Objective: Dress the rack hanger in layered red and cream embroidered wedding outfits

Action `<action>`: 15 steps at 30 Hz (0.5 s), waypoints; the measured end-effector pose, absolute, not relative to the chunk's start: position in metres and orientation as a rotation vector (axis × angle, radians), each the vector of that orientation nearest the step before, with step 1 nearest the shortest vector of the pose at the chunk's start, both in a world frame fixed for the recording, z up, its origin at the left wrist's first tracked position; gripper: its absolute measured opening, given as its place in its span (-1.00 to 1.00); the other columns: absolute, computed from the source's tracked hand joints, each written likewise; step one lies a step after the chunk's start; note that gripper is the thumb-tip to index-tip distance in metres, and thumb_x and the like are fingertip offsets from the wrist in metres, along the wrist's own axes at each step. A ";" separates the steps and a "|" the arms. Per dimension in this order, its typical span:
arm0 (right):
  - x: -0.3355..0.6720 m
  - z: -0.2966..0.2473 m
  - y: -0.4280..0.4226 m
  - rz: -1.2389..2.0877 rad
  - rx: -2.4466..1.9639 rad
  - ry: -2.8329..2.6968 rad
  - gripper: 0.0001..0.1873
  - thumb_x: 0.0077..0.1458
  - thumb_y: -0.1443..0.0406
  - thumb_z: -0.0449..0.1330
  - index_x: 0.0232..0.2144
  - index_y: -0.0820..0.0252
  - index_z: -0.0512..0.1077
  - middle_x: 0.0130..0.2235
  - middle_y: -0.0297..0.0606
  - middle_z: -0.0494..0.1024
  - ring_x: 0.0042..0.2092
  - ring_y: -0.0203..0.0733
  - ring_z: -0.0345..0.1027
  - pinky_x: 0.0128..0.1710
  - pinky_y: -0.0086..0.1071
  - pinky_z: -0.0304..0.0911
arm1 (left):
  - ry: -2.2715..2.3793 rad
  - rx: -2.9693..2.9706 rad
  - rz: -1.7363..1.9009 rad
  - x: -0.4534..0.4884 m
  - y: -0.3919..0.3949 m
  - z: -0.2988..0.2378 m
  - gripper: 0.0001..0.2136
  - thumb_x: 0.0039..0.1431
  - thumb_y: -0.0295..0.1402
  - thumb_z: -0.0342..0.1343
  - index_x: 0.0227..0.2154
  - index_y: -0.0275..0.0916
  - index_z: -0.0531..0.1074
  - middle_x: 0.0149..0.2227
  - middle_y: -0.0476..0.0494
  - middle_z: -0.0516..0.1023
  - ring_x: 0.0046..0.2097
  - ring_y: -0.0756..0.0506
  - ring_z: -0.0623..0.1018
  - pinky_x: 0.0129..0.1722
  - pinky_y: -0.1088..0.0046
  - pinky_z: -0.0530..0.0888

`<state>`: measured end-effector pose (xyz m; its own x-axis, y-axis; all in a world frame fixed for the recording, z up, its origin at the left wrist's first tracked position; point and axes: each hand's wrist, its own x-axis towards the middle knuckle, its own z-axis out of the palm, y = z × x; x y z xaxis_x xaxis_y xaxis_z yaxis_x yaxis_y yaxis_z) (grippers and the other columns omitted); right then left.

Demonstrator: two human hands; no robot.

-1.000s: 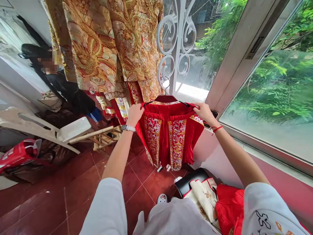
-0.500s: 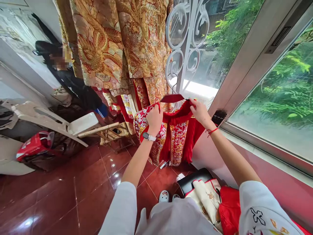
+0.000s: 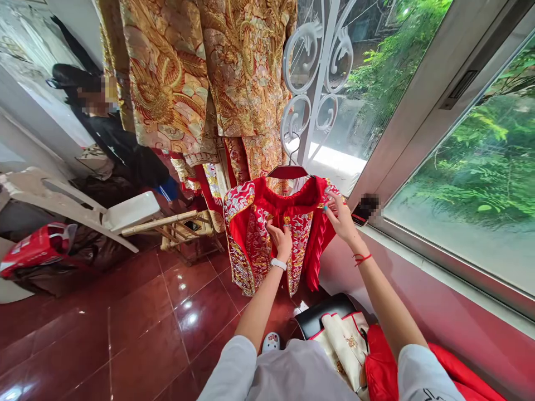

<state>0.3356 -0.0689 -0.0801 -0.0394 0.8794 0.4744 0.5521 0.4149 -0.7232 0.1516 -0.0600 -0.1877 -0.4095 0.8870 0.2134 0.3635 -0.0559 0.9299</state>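
Observation:
A red embroidered garment (image 3: 251, 234) hangs on a dark red hanger (image 3: 288, 171) hooked to a white scrolled window grille (image 3: 311, 72). My left hand (image 3: 279, 238), with a white watch at the wrist, pinches the garment's front panel near its middle. Higher up, my right hand (image 3: 340, 217) grips the cloth at the garment's right shoulder edge. Both hands are closed on the fabric.
Gold embroidered robes (image 3: 196, 78) hang above and behind. Another person (image 3: 112, 139) in black stands at the left. A white chair (image 3: 83, 203), a wooden stool (image 3: 184, 228) and a red bag (image 3: 37, 248) sit left. A black stool (image 3: 326, 314) with folded cloth is below.
My left hand came down from the hanger's left end to the garment's middle front. My right hand slid down the right shoulder. The garment's left embroidered panel now hangs spread out.

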 end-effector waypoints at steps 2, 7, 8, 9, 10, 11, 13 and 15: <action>0.336 -0.094 -0.085 0.571 -1.271 -1.724 -0.50 0.25 0.18 0.04 0.20 0.15 0.29 -0.21 -0.23 0.45 -0.26 -0.18 0.35 -0.21 -0.27 0.33 | 1.755 1.285 1.482 0.149 -0.055 -0.188 -0.64 0.22 -0.48 0.07 0.06 -0.24 0.19 0.14 -0.46 0.31 0.21 -0.26 0.39 0.23 0.15 0.32; 0.326 -0.126 -0.114 0.793 -1.312 -1.625 -0.60 0.17 0.15 0.10 0.01 0.16 0.45 -0.24 -0.26 0.50 -0.24 -0.16 0.39 -0.15 -0.25 0.31 | 1.759 1.320 1.479 0.142 -0.054 -0.192 -0.85 0.29 -0.44 0.02 -0.10 -0.19 0.29 0.05 -0.36 0.40 0.10 -0.20 0.45 0.13 0.23 0.37; 0.322 -0.131 -0.118 0.818 -1.306 -1.584 -0.60 0.15 0.15 0.11 -0.01 0.16 0.46 -0.24 -0.26 0.51 -0.23 -0.15 0.40 -0.13 -0.25 0.32 | 1.769 1.309 1.437 0.143 -0.054 -0.193 -0.85 0.28 -0.44 0.02 -0.11 -0.20 0.30 0.05 -0.37 0.41 0.11 -0.20 0.45 0.14 0.23 0.35; 0.318 -0.137 -0.122 0.845 -1.299 -1.542 -0.61 0.14 0.15 0.11 -0.02 0.16 0.46 -0.23 -0.25 0.52 -0.22 -0.15 0.41 -0.11 -0.24 0.32 | 1.768 1.292 1.375 0.145 -0.055 -0.195 -0.85 0.28 -0.43 0.04 -0.11 -0.20 0.31 0.05 -0.39 0.43 0.12 -0.21 0.46 0.14 0.23 0.35; 0.313 -0.142 -0.127 0.873 -1.292 -1.499 -0.61 0.14 0.15 0.12 -0.02 0.14 0.46 -0.22 -0.24 0.52 -0.20 -0.14 0.42 -0.09 -0.24 0.34 | 1.760 1.269 1.306 0.148 -0.057 -0.196 -0.85 0.27 -0.42 0.05 -0.11 -0.21 0.32 0.03 -0.38 0.46 0.11 -0.22 0.48 0.13 0.23 0.35; 0.308 -0.148 -0.131 0.899 -1.285 -1.455 -0.61 0.14 0.14 0.12 -0.03 0.13 0.46 -0.20 -0.23 0.53 -0.17 -0.13 0.43 -0.07 -0.23 0.35 | 1.737 1.253 1.246 0.150 -0.058 -0.197 -0.86 0.27 -0.41 0.05 -0.12 -0.20 0.34 -0.01 -0.36 0.50 0.08 -0.23 0.50 0.11 0.24 0.36; 0.297 -0.161 -0.140 0.933 -1.274 -1.373 -0.62 0.13 0.12 0.13 -0.04 0.12 0.46 -0.14 -0.19 0.55 -0.12 -0.10 0.43 -0.03 -0.22 0.37 | 1.640 1.263 1.182 0.154 -0.062 -0.197 -0.91 0.26 -0.39 0.06 -0.18 -0.18 0.37 -0.12 -0.29 0.55 0.00 -0.22 0.53 0.04 0.26 0.39; 0.289 -0.174 -0.148 0.957 -1.265 -1.328 -0.61 0.13 0.10 0.13 -0.06 0.12 0.47 -0.08 -0.15 0.56 -0.09 -0.09 0.43 -0.04 -0.20 0.38 | 1.525 1.317 1.179 0.153 -0.067 -0.195 -0.97 0.26 -0.39 0.05 -0.31 -0.17 0.37 -0.26 -0.20 0.55 -0.12 -0.18 0.54 -0.03 0.30 0.41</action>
